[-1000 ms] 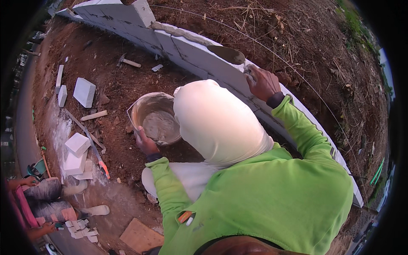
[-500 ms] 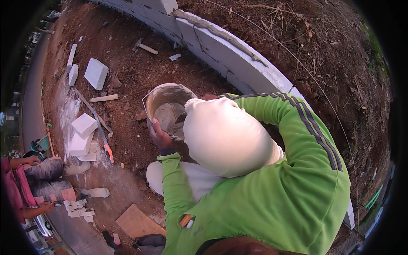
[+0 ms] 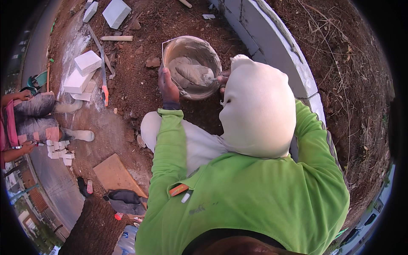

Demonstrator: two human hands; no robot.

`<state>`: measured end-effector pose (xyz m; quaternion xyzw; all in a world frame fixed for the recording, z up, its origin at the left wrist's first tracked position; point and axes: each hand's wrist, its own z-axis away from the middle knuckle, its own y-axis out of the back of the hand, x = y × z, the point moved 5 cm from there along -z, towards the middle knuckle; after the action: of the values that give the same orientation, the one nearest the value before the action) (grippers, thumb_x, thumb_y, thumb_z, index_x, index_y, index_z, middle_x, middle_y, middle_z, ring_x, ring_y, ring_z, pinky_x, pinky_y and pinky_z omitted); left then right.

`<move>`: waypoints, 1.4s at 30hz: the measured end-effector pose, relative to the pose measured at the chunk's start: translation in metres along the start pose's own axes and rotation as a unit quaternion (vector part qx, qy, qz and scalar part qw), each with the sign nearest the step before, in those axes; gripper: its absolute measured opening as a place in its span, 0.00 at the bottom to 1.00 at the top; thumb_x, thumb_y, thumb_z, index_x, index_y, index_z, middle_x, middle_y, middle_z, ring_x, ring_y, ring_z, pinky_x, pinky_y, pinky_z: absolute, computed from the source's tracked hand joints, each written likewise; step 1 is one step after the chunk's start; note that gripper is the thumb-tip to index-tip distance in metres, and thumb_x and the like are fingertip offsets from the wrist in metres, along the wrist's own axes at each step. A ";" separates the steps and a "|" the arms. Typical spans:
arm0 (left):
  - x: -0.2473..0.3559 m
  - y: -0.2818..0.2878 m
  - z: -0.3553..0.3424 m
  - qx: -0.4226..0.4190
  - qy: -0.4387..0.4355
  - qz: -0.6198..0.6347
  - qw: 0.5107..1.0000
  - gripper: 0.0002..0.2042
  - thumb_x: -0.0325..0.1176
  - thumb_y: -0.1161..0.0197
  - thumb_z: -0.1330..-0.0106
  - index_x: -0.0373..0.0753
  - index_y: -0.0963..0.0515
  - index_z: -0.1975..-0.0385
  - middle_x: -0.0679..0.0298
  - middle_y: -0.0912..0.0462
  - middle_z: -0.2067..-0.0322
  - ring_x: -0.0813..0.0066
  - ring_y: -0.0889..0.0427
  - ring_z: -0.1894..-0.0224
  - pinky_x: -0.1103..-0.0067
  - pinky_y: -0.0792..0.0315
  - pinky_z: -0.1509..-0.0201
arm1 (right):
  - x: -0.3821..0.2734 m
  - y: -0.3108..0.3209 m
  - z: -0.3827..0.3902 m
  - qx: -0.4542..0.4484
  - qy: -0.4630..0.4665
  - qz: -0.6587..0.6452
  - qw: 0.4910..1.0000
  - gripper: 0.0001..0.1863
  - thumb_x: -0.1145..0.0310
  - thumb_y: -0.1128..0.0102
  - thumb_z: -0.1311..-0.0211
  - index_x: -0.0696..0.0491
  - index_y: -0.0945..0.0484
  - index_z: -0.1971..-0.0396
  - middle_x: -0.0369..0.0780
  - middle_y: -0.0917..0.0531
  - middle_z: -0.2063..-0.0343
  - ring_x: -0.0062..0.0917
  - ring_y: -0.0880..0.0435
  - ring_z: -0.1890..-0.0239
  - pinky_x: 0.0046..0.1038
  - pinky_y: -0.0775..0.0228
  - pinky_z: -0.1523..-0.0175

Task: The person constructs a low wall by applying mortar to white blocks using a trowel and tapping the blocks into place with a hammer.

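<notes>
Gripping the trowel (image 3: 212, 79), right hand (image 3: 223, 80) has shifted from block wall (image 3: 282, 51) to bucket (image 3: 187, 46); blade appears amid mortar (image 3: 187, 70), so work now centres there. Left hand (image 3: 168, 87) clasps bucket's left side.

left arm (image 3: 170, 142) reached far | left hand (image 3: 168, 88) stood raised, fingers (image 3: 161, 72) pointing far | right arm (image 3: 312, 131) ran far, forearm hidden behind the knee (image 3: 260, 108) | right hand (image 3: 223, 79) showed partly, fingers curled
</notes>
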<state>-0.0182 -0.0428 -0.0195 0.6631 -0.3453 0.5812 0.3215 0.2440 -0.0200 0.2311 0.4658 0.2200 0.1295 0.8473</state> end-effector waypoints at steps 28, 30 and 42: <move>0.008 -0.001 -0.017 -0.025 0.029 -0.005 0.999 0.31 0.50 0.45 0.23 0.24 0.27 0.37 0.49 0.21 0.41 0.62 0.22 0.42 0.69 0.32 0.35 | 0.248 -0.036 0.084 0.263 -0.325 0.077 0.905 0.19 0.51 0.45 0.29 0.50 0.19 0.54 0.50 0.14 0.73 0.50 0.14 0.68 0.50 0.23 0.63; 0.006 0.003 -0.016 -0.016 0.028 -0.025 0.999 0.30 0.49 0.45 0.23 0.24 0.27 0.37 0.50 0.21 0.41 0.62 0.22 0.42 0.69 0.32 0.35 | 0.236 -0.038 0.107 0.245 -0.341 0.071 0.905 0.19 0.51 0.44 0.29 0.51 0.19 0.54 0.50 0.14 0.70 0.49 0.13 0.67 0.51 0.23 0.62; 0.012 0.001 -0.011 -0.025 0.061 0.007 0.998 0.29 0.46 0.45 0.22 0.24 0.29 0.35 0.49 0.22 0.39 0.60 0.23 0.40 0.68 0.33 0.33 | 0.241 -0.082 0.169 0.301 -0.364 0.037 0.881 0.18 0.52 0.44 0.30 0.48 0.21 0.49 0.48 0.13 0.67 0.48 0.13 0.64 0.48 0.23 0.60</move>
<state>-0.0239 -0.0358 -0.0060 0.6156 -0.3445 0.6137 0.3545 0.5387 -0.0853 0.1804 0.7203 -0.0929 -0.0901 0.6814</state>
